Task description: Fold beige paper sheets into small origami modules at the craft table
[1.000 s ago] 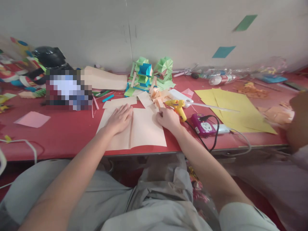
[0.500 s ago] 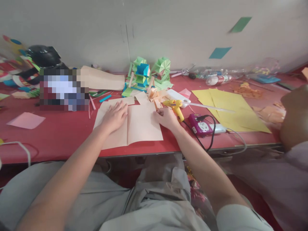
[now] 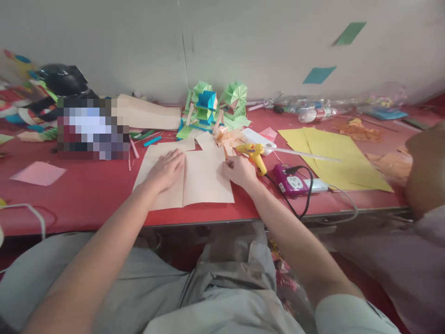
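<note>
A large pale peach sheet of paper (image 3: 205,185) lies on the red table in front of me, a crease running down its middle. My left hand (image 3: 168,169) rests flat on its left half, fingers stretched out towards the crease. At the right edge of the sheet, my right hand (image 3: 240,170) is closed with curled fingers, pinching the paper's edge; the fingertips are partly hidden. Just beyond that hand lies a yellow hot glue gun (image 3: 255,155) with a clear glue stick poking out of its back.
A purple power strip (image 3: 290,180) with cables sits to the right, beside yellow paper sheets (image 3: 333,157). Green and blue folded-paper models (image 3: 208,109) stand behind. A pink paper square (image 3: 38,173) lies at left. Another person's arm (image 3: 427,171) is at far right.
The lower edge of the peach paper lies slightly higher and flatter. Both hands stay in nearly the same places.
</note>
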`<state>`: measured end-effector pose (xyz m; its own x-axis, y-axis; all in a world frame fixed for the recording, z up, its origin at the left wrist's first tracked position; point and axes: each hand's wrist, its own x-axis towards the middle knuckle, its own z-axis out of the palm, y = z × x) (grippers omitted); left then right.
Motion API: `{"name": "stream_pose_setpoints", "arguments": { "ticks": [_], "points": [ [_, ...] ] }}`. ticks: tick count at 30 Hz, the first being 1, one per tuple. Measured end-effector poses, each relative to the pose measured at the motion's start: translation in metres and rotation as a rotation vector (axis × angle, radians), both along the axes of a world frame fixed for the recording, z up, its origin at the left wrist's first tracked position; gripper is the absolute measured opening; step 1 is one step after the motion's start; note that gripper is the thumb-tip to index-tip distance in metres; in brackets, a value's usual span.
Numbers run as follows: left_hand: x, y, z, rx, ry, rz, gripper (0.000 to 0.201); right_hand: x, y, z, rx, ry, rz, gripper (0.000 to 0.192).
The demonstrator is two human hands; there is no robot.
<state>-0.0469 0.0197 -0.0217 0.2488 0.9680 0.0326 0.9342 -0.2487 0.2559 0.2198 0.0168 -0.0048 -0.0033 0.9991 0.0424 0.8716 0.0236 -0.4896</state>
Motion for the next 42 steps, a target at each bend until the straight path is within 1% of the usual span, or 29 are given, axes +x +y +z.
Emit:
{"name": "stream_pose_setpoints", "arguments": {
  "ticks": [3, 10, 17, 19, 22, 24, 27, 29, 32, 36, 42],
  "points": [
    [-0.001, 0.001, -0.002, -0.002, -0.001, 0.002, 0.056, 0.000, 0.001, -0.002, 0.007, -0.029, 0.009, 0.019],
    [0.000, 0.000, -0.002, 0.010, -0.010, 0.008, 0.055, 0.000, 0.002, -0.003, 0.007, -0.071, 0.030, 0.019],
    [-0.001, 0.001, -0.004, 0.023, -0.034, 0.001, 0.055, 0.001, 0.001, -0.004, 0.008, -0.023, 0.013, 0.017],
    [-0.001, 0.001, -0.005, 0.042, -0.043, -0.006, 0.054, 0.002, 0.000, -0.002, 0.010, 0.039, 0.014, 0.024],
    [-0.001, 0.000, -0.005, 0.088, -0.060, -0.009, 0.052, 0.003, -0.001, 0.001, 0.004, 0.143, 0.021, 0.040],
    [0.001, -0.002, -0.003, 0.143, -0.086, -0.007, 0.048, 0.004, -0.001, 0.003, -0.004, 0.180, 0.024, 0.044],
    [0.003, -0.007, 0.001, 0.248, -0.132, -0.013, 0.039, 0.005, -0.001, 0.003, -0.010, 0.194, 0.030, 0.037],
    [0.003, -0.009, 0.003, 0.264, -0.136, -0.007, 0.036, 0.005, -0.001, 0.002, -0.017, 0.186, 0.023, 0.031],
    [0.001, -0.009, 0.002, 0.199, -0.115, -0.020, 0.039, 0.004, -0.001, 0.002, -0.040, 0.163, 0.015, 0.026],
    [-0.002, -0.008, -0.003, 0.118, -0.084, -0.068, 0.046, 0.003, -0.002, 0.003, -0.033, 0.100, 0.008, 0.023],
    [-0.002, -0.010, -0.005, 0.089, -0.098, -0.061, 0.045, 0.005, -0.002, 0.001, -0.016, 0.084, 0.031, 0.016]
  ]
}}
